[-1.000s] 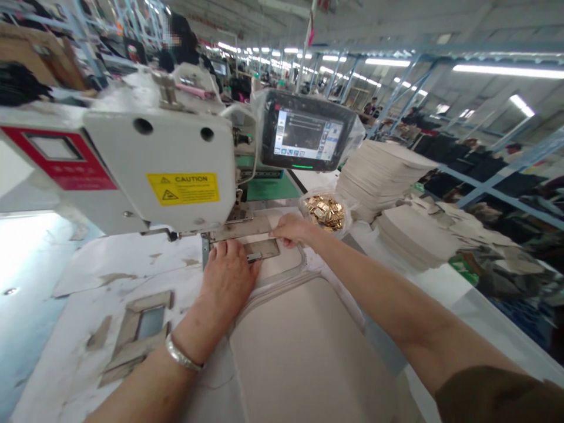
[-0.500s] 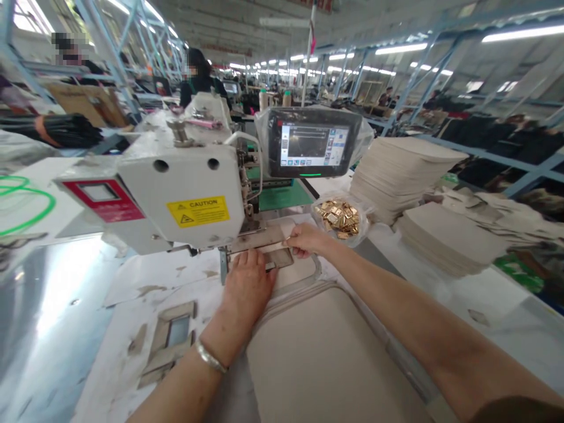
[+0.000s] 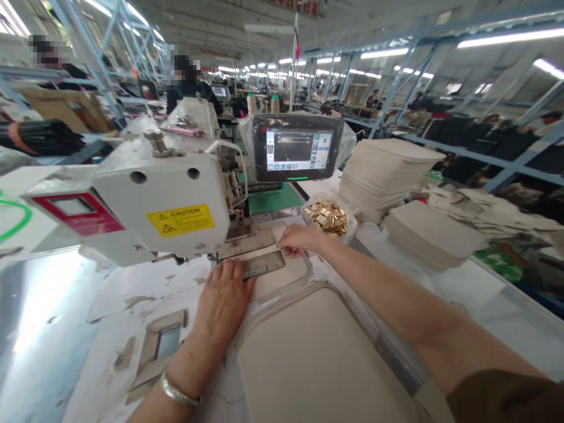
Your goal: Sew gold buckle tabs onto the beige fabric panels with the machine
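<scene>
My left hand (image 3: pixel 222 305) lies fairly flat, fingers stretched out, against the left end of a flat metal clamp plate (image 3: pixel 264 264). With fingertips pinched together, my right hand (image 3: pixel 298 239) holds the right end of a narrow pale strip (image 3: pixel 253 254). This strip runs between that plate and a second flat plate (image 3: pixel 251 242). Beneath them is a pale beige panel (image 3: pixel 288 271) with rounded corners, beside the head of a sewing machine (image 3: pixel 176 188). What exactly sits between my right fingertips is partly hidden.
A stack of beige panels (image 3: pixel 308 352) lies nearest me. Gold metal pieces (image 3: pixel 328 217) fill a plastic-lined bowl beyond my right hand. Taller panel stacks (image 3: pixel 383 173) stand right of the screen (image 3: pixel 293 150). A rectangular frame (image 3: pixel 154 346) lies at left. Other people sit farther back.
My left hand has slid left and toward me, uncovering more of the near plate. My right hand keeps its pinch at the strip's end. The whole view has shifted slightly.
</scene>
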{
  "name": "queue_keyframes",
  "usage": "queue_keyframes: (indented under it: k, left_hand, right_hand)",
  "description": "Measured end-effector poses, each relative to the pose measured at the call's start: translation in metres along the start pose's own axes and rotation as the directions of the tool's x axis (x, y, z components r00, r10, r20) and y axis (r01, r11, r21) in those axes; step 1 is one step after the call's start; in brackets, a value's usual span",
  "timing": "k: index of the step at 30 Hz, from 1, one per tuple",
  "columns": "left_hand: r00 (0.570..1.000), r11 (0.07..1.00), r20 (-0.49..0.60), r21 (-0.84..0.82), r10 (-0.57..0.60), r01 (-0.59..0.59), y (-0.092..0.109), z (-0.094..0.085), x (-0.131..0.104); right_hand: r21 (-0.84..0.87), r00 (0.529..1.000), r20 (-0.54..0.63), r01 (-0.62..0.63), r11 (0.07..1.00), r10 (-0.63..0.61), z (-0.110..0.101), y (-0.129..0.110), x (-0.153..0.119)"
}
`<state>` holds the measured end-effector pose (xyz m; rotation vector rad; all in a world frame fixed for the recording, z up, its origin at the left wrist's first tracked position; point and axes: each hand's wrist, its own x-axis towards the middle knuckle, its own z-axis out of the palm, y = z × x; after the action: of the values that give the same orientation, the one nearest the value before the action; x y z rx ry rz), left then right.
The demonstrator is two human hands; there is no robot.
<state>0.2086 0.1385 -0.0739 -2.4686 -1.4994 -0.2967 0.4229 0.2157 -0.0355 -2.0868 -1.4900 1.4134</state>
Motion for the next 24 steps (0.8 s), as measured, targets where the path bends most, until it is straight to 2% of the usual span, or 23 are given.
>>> queue_keyframes:
  k: [6,19,24]
  left_hand:
    - [1.0,1.0,0.021,-0.023,-0.006,0.006,-0.01,0.002,-0.001]
    - [0.994,0.995,0.09,-0.075,-0.054,0.061,-0.063,-0.012,-0.026]
    - [0.996,0.997,0.071,-0.038,-0.059,0.061,-0.081,-0.013,-0.035]
  right_hand:
    - [-0.131,0.992,-0.11,0.054,0.99,-0.069,0.002,-0.004,0.001]
    - [-0.09,0.995,-0.037,0.09,0.992,-0.094,0.043,-0.033,0.009]
    - [-0.044,0.996,-0.013,0.089,0.995,-0.09,0.06,-0.049,0.004]
